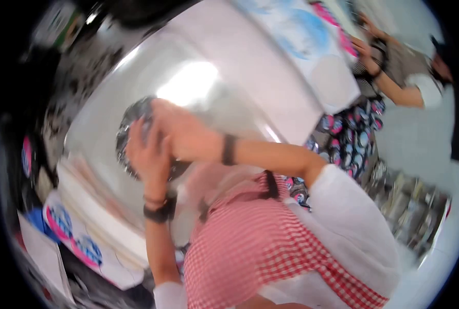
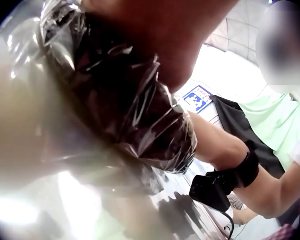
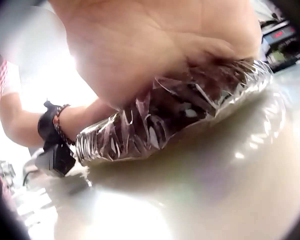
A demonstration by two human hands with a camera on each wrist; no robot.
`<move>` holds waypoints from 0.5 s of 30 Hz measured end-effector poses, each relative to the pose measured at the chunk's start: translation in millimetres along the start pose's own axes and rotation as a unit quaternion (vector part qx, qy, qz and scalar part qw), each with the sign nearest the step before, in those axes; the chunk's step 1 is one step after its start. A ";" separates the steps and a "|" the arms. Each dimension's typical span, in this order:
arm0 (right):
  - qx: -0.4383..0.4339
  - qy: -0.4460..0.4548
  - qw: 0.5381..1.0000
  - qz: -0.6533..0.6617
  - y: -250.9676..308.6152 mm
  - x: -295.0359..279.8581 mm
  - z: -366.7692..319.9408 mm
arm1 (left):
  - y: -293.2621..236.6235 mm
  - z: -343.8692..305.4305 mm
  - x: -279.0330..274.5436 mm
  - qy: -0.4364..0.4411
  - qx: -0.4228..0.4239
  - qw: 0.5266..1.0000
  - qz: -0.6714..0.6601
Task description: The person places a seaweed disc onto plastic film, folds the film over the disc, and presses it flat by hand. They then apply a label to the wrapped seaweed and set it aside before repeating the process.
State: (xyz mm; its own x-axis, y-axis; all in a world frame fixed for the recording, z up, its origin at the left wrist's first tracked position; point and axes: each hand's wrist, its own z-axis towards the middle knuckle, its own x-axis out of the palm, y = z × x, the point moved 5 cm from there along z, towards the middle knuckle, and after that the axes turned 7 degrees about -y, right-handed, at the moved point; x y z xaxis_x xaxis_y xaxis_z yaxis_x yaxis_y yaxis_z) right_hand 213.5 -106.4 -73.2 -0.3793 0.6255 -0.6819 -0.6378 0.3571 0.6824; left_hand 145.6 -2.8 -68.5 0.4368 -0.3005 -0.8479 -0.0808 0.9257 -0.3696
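Observation:
A dark, roundish bundle in crinkled clear plastic film (image 1: 128,122) lies on a shiny, reflective work surface (image 1: 229,100). My left hand (image 1: 149,154) rests on top of it with fingers spread. From the right, my right hand (image 1: 186,133) reaches over the same bundle, blurred in the head view and overlapping the left. In the right wrist view a palm (image 3: 160,45) presses flat onto the wrapped bundle (image 3: 180,107), whose film bunches in folds round the edge. The left wrist view shows the dark contents through the film (image 2: 135,110).
White folded material (image 1: 101,201) lies along the near left edge. A printed blue and pink sheet (image 1: 296,31) covers the far right part. Many small round labelled packs (image 1: 348,134) and a tray of wrapped items (image 1: 409,206) stand at right. Another person's arm (image 1: 396,92) works at upper right.

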 end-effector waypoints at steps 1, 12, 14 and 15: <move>-0.063 -0.030 0.996 -0.051 8.6 -18.9 1.2 | 4.5 -1.9 3.8 -0.011 -0.008 1.000 -0.013; 0.033 -0.098 0.719 -0.687 -224.3 -220.3 -54.3 | -6.1 -3.9 -0.6 -0.031 0.011 0.999 0.042; 0.038 -0.015 0.701 -0.712 -211.1 -214.6 -53.5 | -0.5 -4.9 0.2 -0.018 -0.001 0.999 0.031; 0.038 0.024 0.687 -0.725 -207.5 -215.2 -51.2 | -1.3 -4.7 -0.6 -0.017 0.003 0.999 0.035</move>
State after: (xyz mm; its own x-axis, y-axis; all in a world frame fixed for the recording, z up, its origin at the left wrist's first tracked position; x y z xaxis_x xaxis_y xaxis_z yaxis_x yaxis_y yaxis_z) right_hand 393.2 -350.6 -81.5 0.5956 -0.4500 -0.6654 -0.3311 0.6172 -0.7137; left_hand 141.2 -4.9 -69.3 0.4611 -0.2269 -0.8578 -0.1064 0.9456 -0.3073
